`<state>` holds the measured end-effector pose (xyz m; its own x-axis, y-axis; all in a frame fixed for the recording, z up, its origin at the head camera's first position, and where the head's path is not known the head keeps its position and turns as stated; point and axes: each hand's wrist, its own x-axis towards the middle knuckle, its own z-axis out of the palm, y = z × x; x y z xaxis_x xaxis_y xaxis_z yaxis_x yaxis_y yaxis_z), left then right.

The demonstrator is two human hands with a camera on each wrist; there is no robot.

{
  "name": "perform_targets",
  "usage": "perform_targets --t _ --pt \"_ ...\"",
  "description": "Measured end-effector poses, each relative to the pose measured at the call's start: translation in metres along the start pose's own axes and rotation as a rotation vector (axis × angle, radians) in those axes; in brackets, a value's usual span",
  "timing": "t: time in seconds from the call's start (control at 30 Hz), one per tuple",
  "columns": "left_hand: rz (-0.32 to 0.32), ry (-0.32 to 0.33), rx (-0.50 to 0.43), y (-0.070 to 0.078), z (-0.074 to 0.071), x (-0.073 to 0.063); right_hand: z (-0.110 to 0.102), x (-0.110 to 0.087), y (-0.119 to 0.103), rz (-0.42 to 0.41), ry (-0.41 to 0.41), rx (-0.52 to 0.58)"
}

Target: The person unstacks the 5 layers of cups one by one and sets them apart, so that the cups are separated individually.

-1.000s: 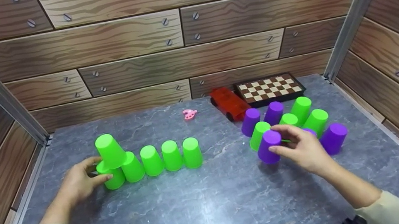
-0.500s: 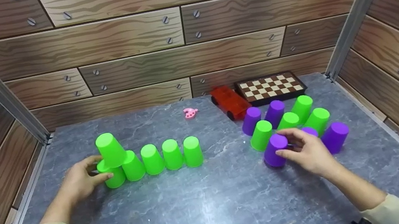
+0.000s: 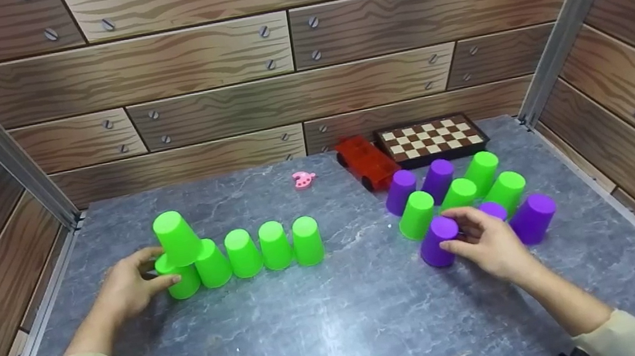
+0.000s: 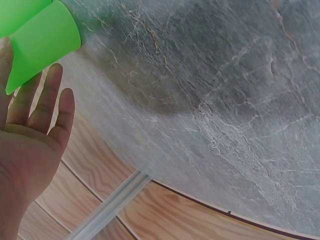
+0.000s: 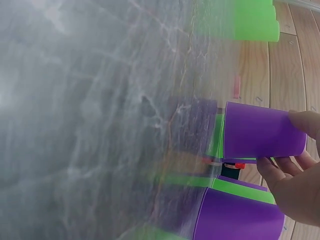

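Note:
In the head view my left hand (image 3: pixel 125 289) holds the leftmost green cup (image 3: pixel 183 285) of a row, thumb in front and fingers behind. A second green cup (image 3: pixel 177 238) rests upside down across this cup and its neighbour (image 3: pixel 213 266). Three more green cups continue the row rightward, all upside down. My right hand (image 3: pixel 491 243) pinches an upside-down purple cup (image 3: pixel 436 248) between thumb and fingers, in front of a mixed cluster. The right wrist view shows the same purple cup (image 5: pixel 262 131) with fingertips on its side near the closed end.
Around the right hand stand several green cups (image 3: pixel 506 192) and purple cups (image 3: pixel 534 219). Behind them are a red toy car (image 3: pixel 366 163) and a checkered board (image 3: pixel 430 140). A small pink toy (image 3: pixel 303 180) lies at the back middle. Wood-patterned walls (image 3: pixel 221 111) enclose the grey tabletop (image 3: pixel 290 337).
My right hand has moved the purple cup slightly right and down toward the tabletop, then stayed nearly still over the last half second. The left hand and the green row look unchanged.

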<state>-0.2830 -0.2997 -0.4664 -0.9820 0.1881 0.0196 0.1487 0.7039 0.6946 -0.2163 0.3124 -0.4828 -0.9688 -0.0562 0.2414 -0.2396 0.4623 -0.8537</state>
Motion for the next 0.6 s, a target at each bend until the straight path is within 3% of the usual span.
perform_targets --t 0.6 --pt "-0.023 -0.002 0.014 0.0017 0.0002 -0.0003 0.0005 0.0001 0.003 0.011 0.004 0.002"
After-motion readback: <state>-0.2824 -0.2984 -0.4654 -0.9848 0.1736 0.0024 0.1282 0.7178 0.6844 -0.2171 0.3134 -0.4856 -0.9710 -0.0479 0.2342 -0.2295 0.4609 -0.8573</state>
